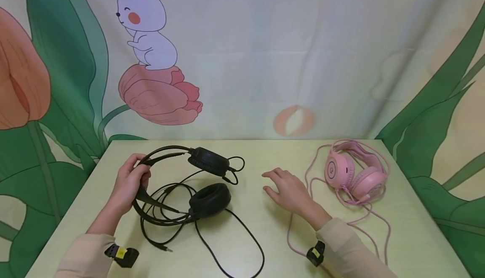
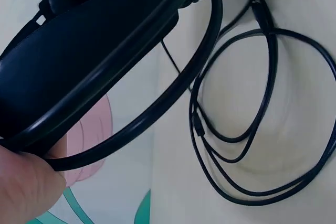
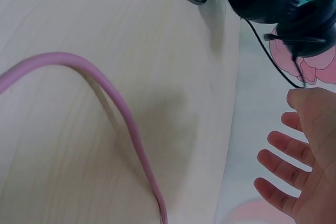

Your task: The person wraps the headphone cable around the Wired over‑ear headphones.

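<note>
1. While the person's left hand [image 1: 129,181] is gripping the crown of a black over-ear headset [image 1: 210,202] by its thin double-hooped headband [image 1: 153,201], the round padded ear cups are pointing away from it, toward the person's right.
2. The headset is sitting on the person's left side of a pale wood-grain table [image 1: 265,156]; its headband is being held up, and whether the cups are touching the surface is something I cannot tell.
3. Its long axis is running roughly crosswise, crown at the left hand, the far ear cup [image 1: 208,162] and the near ear cup [image 1: 202,208] spreading apart at the other end.
4. The left hand is the nearer one, already in contact; the cups are lying between the two hands, with the right fingertips pointing at them across a gap.
5. As for pose, the left thumb and fingers are closing round the band, the forearm slanting in from the lower left.
6. The right hand [image 1: 289,191] is hovering empty over the table, fingers loosely extended and thumb apart, the forearm slanting in from the lower right.
7. A looped black cable [image 2: 272,66] is trailing beneath the headset, while a pink headset [image 1: 339,172] with a thin pink cable [image 3: 122,106] is resting beyond the right hand, farther right.
</note>
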The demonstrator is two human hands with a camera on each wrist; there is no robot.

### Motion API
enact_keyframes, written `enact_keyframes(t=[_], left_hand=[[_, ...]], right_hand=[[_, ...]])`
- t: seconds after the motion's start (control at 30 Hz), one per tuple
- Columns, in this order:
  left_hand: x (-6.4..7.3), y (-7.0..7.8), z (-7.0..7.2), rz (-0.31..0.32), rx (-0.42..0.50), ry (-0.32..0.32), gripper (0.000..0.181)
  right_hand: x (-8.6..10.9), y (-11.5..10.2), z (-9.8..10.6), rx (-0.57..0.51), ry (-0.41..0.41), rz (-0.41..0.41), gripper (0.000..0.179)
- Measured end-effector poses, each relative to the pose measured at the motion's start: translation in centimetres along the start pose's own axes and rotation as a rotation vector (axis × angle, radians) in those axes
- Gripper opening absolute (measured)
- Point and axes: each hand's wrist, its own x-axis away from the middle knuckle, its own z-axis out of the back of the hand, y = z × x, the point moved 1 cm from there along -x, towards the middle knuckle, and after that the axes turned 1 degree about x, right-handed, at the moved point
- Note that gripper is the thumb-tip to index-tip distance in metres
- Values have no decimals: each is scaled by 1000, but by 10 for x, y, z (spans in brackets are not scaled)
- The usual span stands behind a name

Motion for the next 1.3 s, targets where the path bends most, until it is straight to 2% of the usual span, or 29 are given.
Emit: enact_keyframes(t=[0.17, 0.37, 0.47, 0.7, 0.83, 1.1, 1.3], left_hand=[[1, 10, -5, -45, 104, -6, 9], [2, 22, -15, -67, 163, -40, 13], [3, 27, -21, -66, 183, -58, 13], [4, 34, -30, -50, 189, -81, 15], [4, 36, -35, -56, 173, -95, 18], [8, 40, -47, -65, 231, -126, 19], [11, 43, -52, -74, 252, -137, 21]], right_hand=[[-1, 3, -1, -19, -13, -31, 31], [-3, 9, -2, -67, -11, -62, 37], [-7, 14, -2, -148, -24, -89, 46], [-22, 33, -2, -439, -76, -136, 72], [-31, 40, -3, -511, -108, -145, 76], [-47, 37, -3, -582, -145, -119, 71], [-48, 34, -6, -699, -161, -75, 48]])
